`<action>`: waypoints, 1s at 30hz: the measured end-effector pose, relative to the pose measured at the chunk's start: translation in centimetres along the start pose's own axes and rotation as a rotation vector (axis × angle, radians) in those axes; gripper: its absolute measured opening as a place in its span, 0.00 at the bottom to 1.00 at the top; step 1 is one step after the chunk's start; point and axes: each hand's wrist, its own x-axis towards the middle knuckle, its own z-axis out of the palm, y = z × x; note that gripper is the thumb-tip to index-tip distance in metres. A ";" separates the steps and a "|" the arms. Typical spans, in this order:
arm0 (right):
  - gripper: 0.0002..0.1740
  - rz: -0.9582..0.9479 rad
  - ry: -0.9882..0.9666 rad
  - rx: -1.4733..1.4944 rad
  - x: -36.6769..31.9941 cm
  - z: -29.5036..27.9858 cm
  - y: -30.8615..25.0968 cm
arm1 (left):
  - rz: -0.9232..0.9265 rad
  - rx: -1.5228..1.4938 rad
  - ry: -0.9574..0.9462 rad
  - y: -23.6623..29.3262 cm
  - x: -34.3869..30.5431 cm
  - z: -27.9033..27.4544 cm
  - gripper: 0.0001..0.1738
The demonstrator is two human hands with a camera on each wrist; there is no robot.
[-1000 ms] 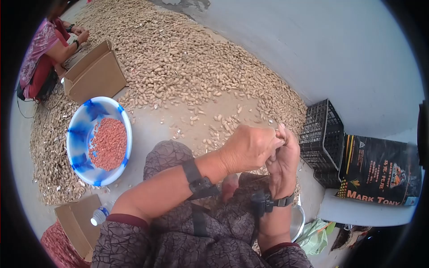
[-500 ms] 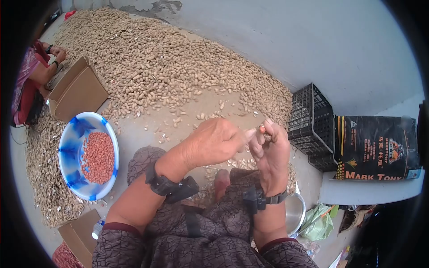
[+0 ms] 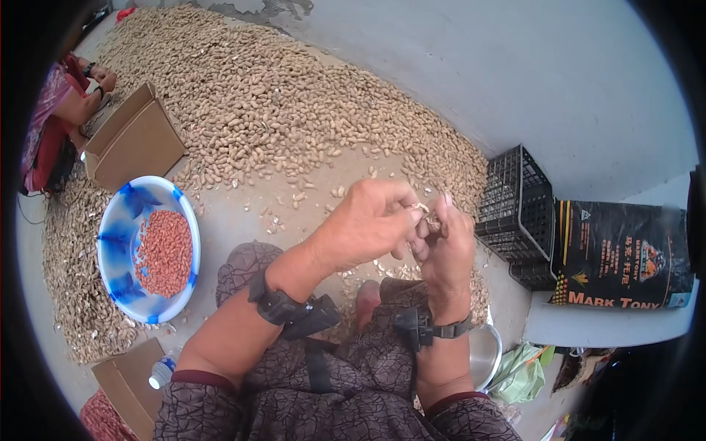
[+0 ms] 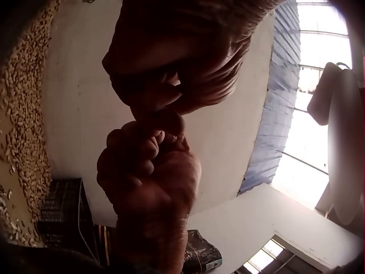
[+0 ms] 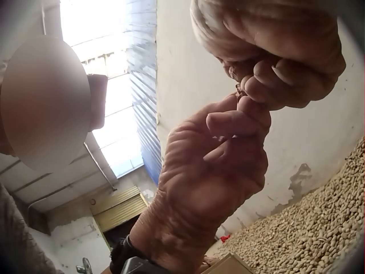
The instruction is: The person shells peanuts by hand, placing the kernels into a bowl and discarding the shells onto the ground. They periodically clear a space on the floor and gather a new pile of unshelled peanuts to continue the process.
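The left hand [image 3: 368,226] pinches a pale bit of peanut shell [image 3: 421,208] between thumb and forefinger. Close beside it, the right hand [image 3: 447,253] is palm up with its fingers curled round a peanut [image 3: 432,224], partly covered. In the left wrist view the left hand [image 4: 182,57] is above the right hand [image 4: 154,182], both dark, their fingertips meeting. From the right wrist, the left hand [image 5: 214,165] reaches up to the right hand [image 5: 279,51], with a small shell piece [image 5: 239,90] between them.
Unshelled peanuts [image 3: 279,103] spread along the wall. A blue-white basin [image 3: 110,253] holds reddish kernels [image 3: 165,253]. Around are cardboard boxes [image 3: 140,140], a bottle [image 3: 162,373], a black crate [image 3: 515,206], a printed black bag [image 3: 621,253], a metal bowl [image 3: 484,356] and another person [image 3: 62,110].
The left hand has risen and come closer to the right fingers than half a second ago. The reddish kernel seen then at the right fingertips is out of sight; a pale shell bit shows there.
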 end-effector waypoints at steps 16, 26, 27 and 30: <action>0.15 -0.014 -0.184 0.054 0.8 -0.1 0.2 | -0.064 -0.160 0.250 -0.7 0.7 -1.0 0.06; 0.14 -0.072 0.010 0.094 1.4 0.9 1.0 | 0.082 0.233 0.191 -1.7 0.8 -0.2 0.10; 0.14 -0.077 0.014 0.072 1.5 0.7 1.2 | 0.081 0.233 0.193 -1.7 0.9 0.2 0.10; 0.15 -0.048 -0.036 0.046 1.8 0.3 1.5 | 0.074 0.265 0.217 -1.8 1.1 0.7 0.10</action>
